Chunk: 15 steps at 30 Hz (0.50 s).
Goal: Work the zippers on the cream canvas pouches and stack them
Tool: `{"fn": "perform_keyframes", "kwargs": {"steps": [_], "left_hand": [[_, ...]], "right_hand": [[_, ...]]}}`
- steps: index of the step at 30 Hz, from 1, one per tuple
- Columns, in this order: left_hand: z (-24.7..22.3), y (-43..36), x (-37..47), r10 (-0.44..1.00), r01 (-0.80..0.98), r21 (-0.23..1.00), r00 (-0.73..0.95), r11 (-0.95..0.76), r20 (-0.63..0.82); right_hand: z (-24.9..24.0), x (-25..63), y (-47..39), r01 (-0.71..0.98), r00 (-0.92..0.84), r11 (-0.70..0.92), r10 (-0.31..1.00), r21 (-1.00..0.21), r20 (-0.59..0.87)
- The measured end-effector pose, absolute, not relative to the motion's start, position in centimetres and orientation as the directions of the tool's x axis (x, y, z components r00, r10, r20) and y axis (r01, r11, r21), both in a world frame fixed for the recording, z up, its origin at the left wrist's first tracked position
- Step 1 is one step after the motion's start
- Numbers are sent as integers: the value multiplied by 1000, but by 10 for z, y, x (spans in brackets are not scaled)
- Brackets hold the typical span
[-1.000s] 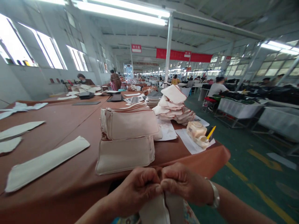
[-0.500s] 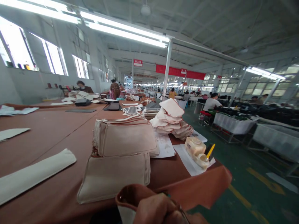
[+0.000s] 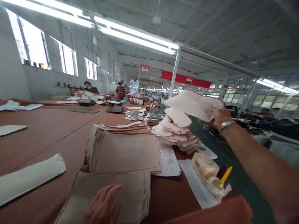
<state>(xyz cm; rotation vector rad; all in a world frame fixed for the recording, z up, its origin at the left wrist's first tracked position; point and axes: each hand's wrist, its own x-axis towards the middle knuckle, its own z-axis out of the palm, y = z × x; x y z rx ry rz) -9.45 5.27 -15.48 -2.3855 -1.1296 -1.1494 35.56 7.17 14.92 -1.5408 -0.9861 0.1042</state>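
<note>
My right hand (image 3: 220,116), with a band at its wrist, reaches out at the right and grips one end of a floppy cream panel (image 3: 191,104). This panel hangs over an uneven pile of similar cream pieces with reddish-brown edges (image 3: 174,129); whether it touches the top of the pile I cannot tell. My left hand (image 3: 104,203) is at the bottom, fingers stretched out, over the front stack of cream panels (image 3: 133,186). It holds nothing. Just behind lies a thicker stack of stitched cream panels (image 3: 128,152).
A glue-stained plastic container (image 3: 206,168) with a yellow-handled tool (image 3: 226,175) sits on white paper (image 3: 187,174) near the right table edge. A long cream strip (image 3: 32,177) lies on the brown tabletop (image 3: 70,133) at left. Dark panels (image 3: 115,109) lie farther back. Co-workers sit and stand beyond.
Before, a hand was low at the front with a brown-and-cream piece. Now my right hand is stretched forward and right with a panel, and my left hand is over the front stack.
</note>
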Motion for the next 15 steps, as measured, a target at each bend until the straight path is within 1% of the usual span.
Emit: {"fn": "perform_keyframes", "kwargs": {"steps": [3,6,9,11,13,15], "left_hand": [[-162,78,-89,529,805,-48,431,-591,731],[-163,90,-81,560,829,-94,451,-552,695],[-160,91,-71,642,834,-75,475,-547,602],[-157,88,-64,694,838,-48,481,-543,537],[-155,83,-56,730,838,-13,483,-546,483],[-154,78,-48,755,828,25,497,-559,427]], "right_hand": [[123,355,130,341,636,51,722,-939,271],[67,336,151,222,596,-39,796,-974,104],[-4,309,138,151,516,-145,855,-978,-47],[-54,292,114,126,447,-196,886,-973,-121],[-97,276,82,108,372,-224,912,-969,-169],[-129,261,47,98,289,-230,938,-968,-194]]}}
